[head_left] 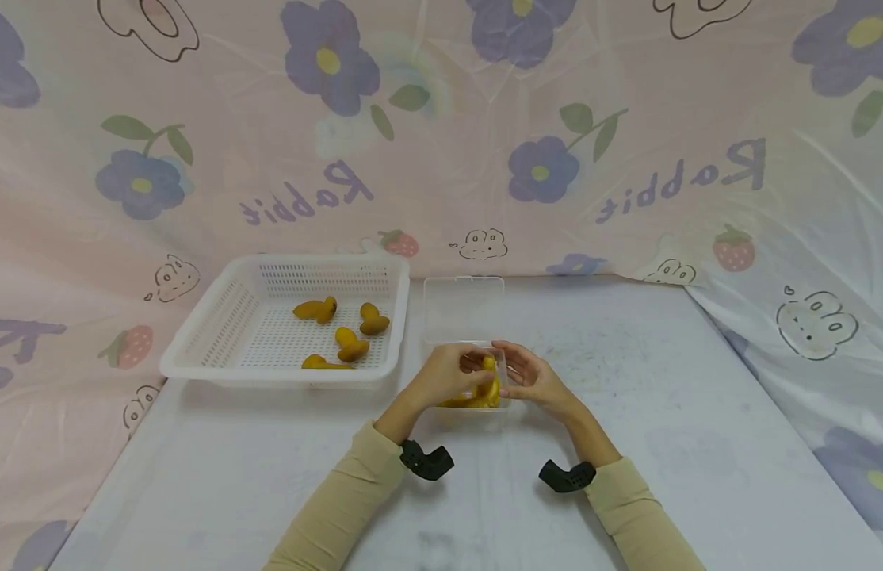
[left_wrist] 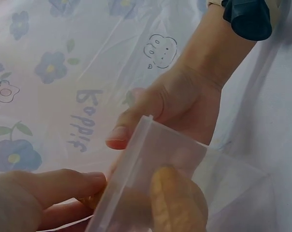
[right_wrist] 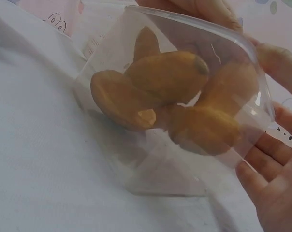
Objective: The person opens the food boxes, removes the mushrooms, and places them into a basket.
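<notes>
A clear hinged plastic box (head_left: pixel 504 403) stands on the table with its lid (head_left: pixel 464 311) laid back behind it. Several small yellow mangoes (right_wrist: pixel 167 77) lie inside, showing through its wall in the right wrist view. My left hand (head_left: pixel 445 373) reaches over the box's left side with fingers curled. In the left wrist view those fingers (left_wrist: pixel 73 188) pinch a mango, mostly hidden behind the box wall. On the other side, my right hand (head_left: pixel 537 382) grips the box's right wall, fingers (right_wrist: pixel 267 159) along the plastic.
A white perforated basket (head_left: pixel 284 373) stands left of the box, with several paired yellow mangoes (head_left: pixel 352 346) in it. Behind the white table (head_left: pixel 627 444) hangs a printed cloth (head_left: pixel 441 159) with flowers and rabbits. Black devices (head_left: pixel 427 461) are strapped on both wrists.
</notes>
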Demonstrator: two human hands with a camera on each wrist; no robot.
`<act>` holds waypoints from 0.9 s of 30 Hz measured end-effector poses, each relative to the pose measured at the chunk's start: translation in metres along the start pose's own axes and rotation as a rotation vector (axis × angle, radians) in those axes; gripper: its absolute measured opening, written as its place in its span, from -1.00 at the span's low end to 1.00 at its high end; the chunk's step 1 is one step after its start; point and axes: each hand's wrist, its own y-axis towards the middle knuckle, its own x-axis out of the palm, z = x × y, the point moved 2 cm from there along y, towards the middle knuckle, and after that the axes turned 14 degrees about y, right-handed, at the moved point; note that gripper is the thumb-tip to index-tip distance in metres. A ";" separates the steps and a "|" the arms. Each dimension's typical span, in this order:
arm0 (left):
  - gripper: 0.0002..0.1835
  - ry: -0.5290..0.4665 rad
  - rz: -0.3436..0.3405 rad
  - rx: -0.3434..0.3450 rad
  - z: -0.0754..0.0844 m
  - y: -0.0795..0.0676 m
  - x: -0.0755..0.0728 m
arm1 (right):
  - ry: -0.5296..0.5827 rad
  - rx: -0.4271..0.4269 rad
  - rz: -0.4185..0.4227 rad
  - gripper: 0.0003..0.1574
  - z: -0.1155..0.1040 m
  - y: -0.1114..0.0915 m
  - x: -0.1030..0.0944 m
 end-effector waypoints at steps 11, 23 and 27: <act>-0.63 -0.015 0.082 -0.020 -0.003 -0.004 -0.012 | 0.004 0.003 -0.004 0.00 -0.001 -0.001 0.001; -0.61 -0.074 0.137 -0.019 -0.007 -0.010 -0.020 | 0.040 -0.009 -0.025 -0.02 -0.003 0.000 0.002; -0.62 -0.105 0.155 -0.033 -0.010 -0.012 -0.025 | 0.014 0.008 0.000 0.01 -0.002 0.000 0.002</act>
